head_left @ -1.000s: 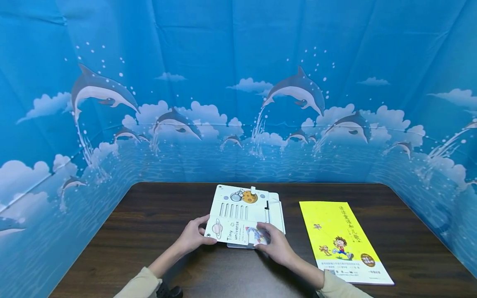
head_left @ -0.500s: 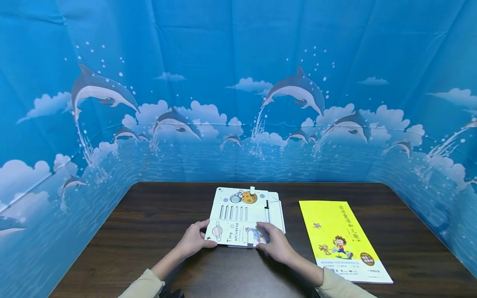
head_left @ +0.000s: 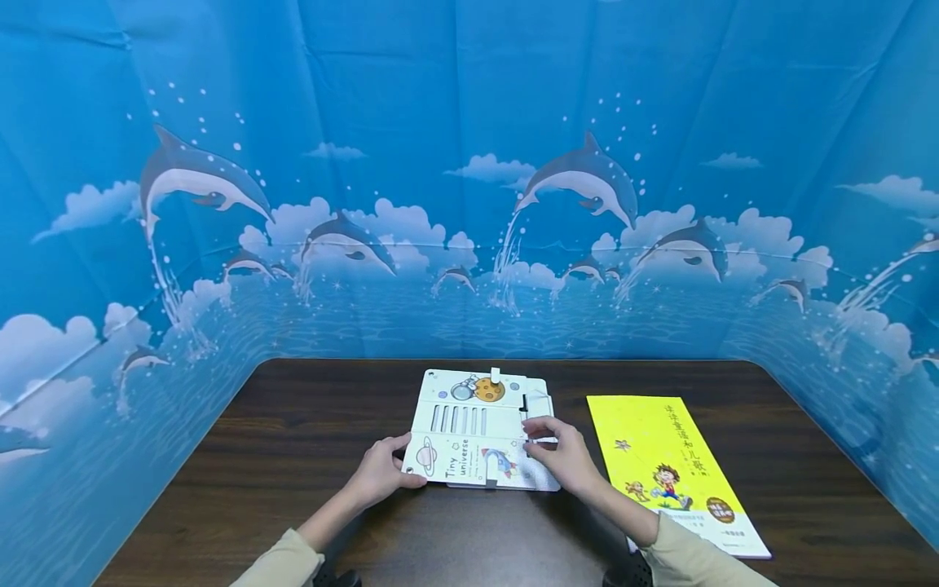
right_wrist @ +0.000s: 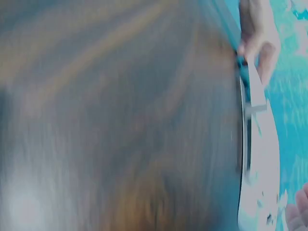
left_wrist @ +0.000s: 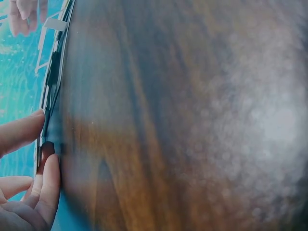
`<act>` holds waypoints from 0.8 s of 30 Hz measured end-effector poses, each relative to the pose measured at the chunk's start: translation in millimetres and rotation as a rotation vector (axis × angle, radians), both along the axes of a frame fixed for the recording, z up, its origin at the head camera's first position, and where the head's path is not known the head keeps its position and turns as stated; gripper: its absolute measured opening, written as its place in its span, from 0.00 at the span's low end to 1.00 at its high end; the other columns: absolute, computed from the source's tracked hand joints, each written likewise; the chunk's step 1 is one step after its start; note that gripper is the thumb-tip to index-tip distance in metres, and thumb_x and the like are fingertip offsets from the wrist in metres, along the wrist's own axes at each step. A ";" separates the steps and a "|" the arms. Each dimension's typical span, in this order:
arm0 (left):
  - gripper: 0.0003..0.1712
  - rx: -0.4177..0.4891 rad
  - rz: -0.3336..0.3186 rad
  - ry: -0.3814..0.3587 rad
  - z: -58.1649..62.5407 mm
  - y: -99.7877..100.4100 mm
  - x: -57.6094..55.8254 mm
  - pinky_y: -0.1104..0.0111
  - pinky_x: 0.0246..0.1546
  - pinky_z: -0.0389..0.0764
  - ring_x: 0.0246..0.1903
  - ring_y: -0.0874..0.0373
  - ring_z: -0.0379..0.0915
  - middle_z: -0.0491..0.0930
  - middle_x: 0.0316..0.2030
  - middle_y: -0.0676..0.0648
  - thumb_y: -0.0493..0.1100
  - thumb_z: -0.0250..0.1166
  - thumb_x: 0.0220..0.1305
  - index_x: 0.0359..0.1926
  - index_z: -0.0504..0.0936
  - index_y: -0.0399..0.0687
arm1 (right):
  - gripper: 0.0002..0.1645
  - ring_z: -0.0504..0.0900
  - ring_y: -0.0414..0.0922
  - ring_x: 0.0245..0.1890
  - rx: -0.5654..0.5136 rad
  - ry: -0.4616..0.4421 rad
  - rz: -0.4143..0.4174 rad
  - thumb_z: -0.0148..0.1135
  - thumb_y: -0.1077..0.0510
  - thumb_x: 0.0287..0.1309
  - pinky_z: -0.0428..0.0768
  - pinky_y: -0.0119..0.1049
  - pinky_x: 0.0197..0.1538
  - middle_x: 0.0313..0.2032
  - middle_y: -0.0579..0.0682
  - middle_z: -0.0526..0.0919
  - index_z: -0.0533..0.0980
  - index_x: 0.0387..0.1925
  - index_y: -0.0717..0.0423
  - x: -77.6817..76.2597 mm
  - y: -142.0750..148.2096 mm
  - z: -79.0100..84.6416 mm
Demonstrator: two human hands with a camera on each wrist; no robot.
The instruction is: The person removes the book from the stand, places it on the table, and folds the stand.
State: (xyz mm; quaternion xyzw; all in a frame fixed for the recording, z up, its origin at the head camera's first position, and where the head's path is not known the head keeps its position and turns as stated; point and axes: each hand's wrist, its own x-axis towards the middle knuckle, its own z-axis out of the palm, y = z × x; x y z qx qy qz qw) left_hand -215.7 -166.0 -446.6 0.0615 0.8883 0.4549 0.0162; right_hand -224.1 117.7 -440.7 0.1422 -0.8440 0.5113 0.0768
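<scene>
A white folding book stand (head_left: 447, 416), printed with an astronaut, planets and "Tiny universe", lies mid-table. My left hand (head_left: 381, 473) grips its left edge, thumb on the near corner; the left wrist view shows that hand's fingers (left_wrist: 50, 190) around the edge. Over the stand's right part hovers my right hand (head_left: 568, 461), thumb and forefinger apart, near a black catch (head_left: 524, 403). Whether those fingertips touch the stand is hard to tell. One small clip (head_left: 491, 473) sits on the near edge, another white clip (head_left: 495, 375) on the far edge.
A yellow children's book (head_left: 653, 456) lies to the right, partly under my right forearm. The dark wood table (head_left: 308, 424) ends at a blue dolphin-print backdrop (head_left: 411, 163) behind and at both sides.
My right hand has left the stand's near edge by the rocket picture and moved right and away from me. The stand's near part has settled slightly lower; my left hand keeps its grip.
</scene>
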 end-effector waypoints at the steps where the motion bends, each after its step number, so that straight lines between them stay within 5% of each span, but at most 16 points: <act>1: 0.45 0.003 0.003 0.001 0.8 0.4 0.3 0.72 0.18 0.70 0.21 0.60 0.74 0.73 0.36 0.39 0.31 0.75 0.34 0.57 0.66 0.24 | 0.17 0.79 0.48 0.39 0.010 -0.002 -0.030 0.65 0.68 0.47 0.79 0.40 0.43 0.38 0.54 0.82 0.77 0.42 0.64 -2.3 3.1 0.0; 8: 0.44 0.007 0.009 0.008 2.7 1.6 1.6 0.72 0.18 0.71 0.21 0.60 0.74 0.72 0.37 0.38 0.31 0.75 0.34 0.56 0.66 0.23 | 0.09 0.76 0.41 0.29 0.125 -0.064 -0.052 0.65 0.67 0.48 0.75 0.29 0.33 0.31 0.49 0.83 0.80 0.35 0.61 -9.7 18.8 -10.7; 24: 0.46 0.047 -0.042 0.002 -4.0 -3.9 -1.9 0.71 0.18 0.72 0.22 0.59 0.76 0.73 0.39 0.36 0.32 0.74 0.36 0.58 0.63 0.22 | 0.08 0.75 0.42 0.30 0.121 -0.109 0.072 0.64 0.62 0.50 0.71 0.27 0.31 0.34 0.50 0.83 0.82 0.34 0.60 -17.0 28.8 -15.3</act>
